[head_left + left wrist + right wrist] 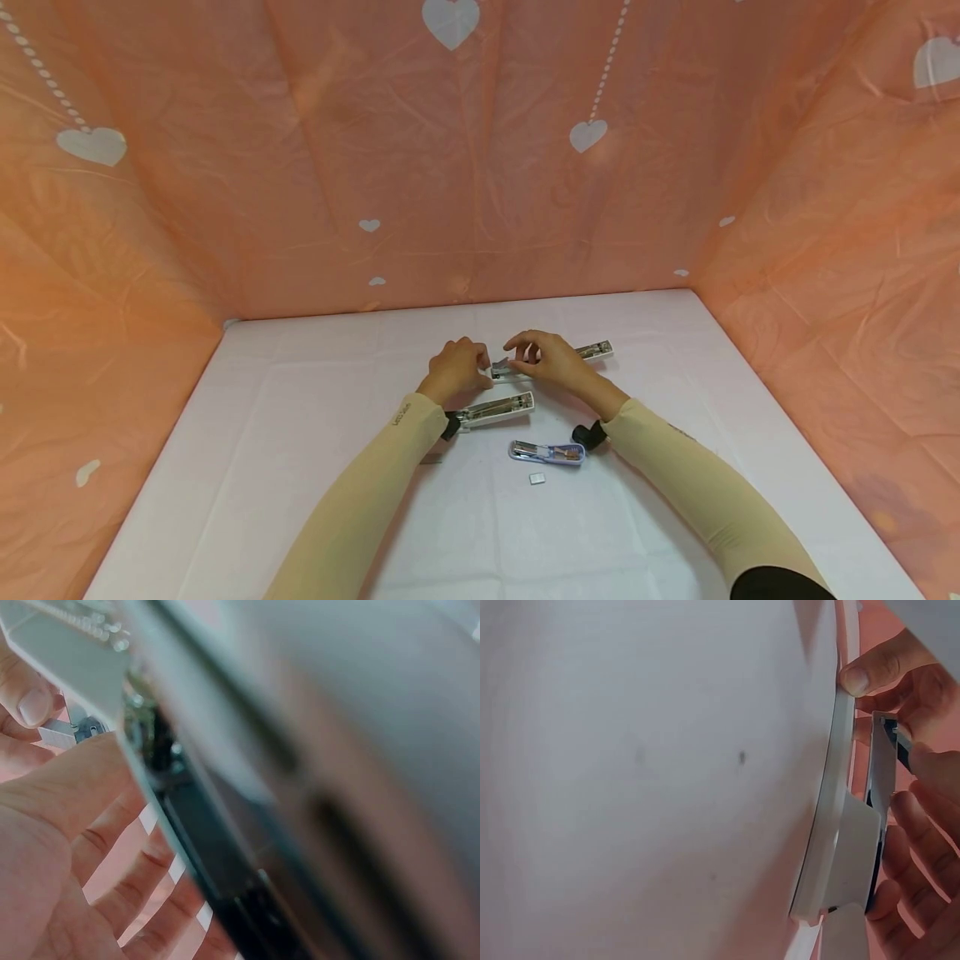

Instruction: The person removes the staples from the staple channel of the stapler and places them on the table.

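A long white stapler (596, 351) lies between my hands, its metal magazine (883, 754) lifted at an angle over the pale base (826, 825). My left hand (457, 367) grips the left end of that base, thumb against its edge. From the right, my right hand (551, 362) reaches across, thumb and finger at a small tilted metal piece (56, 735) on the front end. Its other fingers lie alongside the stapler in the right wrist view. A second white stapler (498, 408) lies under my left wrist; it fills much of the left wrist view, blurred.
Nearer me lie a small purple stapler (547, 452) and a little pale rectangular block (537, 478). A thin grey piece (431, 458) sits beside my left forearm. Orange cloth (472, 183) with hearts hangs behind the white table (300, 375) and along both sides.
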Tool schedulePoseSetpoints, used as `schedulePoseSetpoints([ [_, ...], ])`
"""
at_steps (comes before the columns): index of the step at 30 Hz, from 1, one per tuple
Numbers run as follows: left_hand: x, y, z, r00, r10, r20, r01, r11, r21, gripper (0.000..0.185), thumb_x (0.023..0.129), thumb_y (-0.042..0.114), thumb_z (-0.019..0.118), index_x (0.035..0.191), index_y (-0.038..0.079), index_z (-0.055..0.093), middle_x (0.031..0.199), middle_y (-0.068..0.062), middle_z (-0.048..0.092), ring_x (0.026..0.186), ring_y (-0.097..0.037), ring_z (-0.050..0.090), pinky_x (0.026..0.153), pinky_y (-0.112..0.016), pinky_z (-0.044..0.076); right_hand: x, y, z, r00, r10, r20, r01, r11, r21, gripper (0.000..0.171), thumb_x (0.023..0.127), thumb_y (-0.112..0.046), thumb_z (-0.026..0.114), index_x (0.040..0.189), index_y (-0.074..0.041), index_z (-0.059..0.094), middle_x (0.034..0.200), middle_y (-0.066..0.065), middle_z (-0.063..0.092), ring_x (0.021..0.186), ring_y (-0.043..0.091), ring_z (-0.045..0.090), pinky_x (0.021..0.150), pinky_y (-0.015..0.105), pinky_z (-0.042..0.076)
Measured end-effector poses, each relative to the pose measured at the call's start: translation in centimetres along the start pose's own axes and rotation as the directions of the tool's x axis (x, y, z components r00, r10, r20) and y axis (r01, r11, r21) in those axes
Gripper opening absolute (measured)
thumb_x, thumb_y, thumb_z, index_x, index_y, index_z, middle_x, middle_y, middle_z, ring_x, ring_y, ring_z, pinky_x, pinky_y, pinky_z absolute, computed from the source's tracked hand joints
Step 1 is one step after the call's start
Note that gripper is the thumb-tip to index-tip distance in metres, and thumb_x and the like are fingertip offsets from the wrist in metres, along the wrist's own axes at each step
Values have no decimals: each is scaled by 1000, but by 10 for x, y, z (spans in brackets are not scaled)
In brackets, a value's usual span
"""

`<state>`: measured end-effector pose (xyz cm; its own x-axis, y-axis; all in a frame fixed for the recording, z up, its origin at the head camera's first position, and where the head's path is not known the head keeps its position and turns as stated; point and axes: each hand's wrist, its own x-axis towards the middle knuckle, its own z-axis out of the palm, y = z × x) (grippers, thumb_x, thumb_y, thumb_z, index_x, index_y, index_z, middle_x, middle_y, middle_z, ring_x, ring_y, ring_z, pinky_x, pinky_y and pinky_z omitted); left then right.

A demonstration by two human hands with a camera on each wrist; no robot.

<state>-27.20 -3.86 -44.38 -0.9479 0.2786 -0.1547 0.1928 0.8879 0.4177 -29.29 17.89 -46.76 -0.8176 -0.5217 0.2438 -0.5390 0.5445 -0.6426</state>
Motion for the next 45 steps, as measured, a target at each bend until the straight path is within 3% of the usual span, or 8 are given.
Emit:
schedulePoseSetpoints([
  [11,0,2,1,1000,3,-5,-3,1000,-10,23,89,24,91,96,15,71,105,-3,59,107,-27,56,90,-49,49,-1,1,-3,998,-69,-10,68,997,-49,13,96,-8,82,108,-8,81,91,0,69,78,12,61,68,25,50],
  [24,0,2,1,1000,2,-8,-2,1000,-18,23,89,24,91,97,15,71,107,-3,61,107,-27,57,92,-51,49,-13,1,-10,998,-41,-56,40,999,-11,12,96,-10,81,108,-9,80,91,-2,69,76,10,59,68,25,50],
  [45,-2,0,0,1000,-5,4,6,999,-40,22,91,24,89,104,15,74,114,-4,63,113,-29,57,97,-55,49,-45,4,-21,999,-2,45,6,996,-94,16,96,-7,80,112,-6,79,90,-2,68,76,9,55,68,27,49],
])
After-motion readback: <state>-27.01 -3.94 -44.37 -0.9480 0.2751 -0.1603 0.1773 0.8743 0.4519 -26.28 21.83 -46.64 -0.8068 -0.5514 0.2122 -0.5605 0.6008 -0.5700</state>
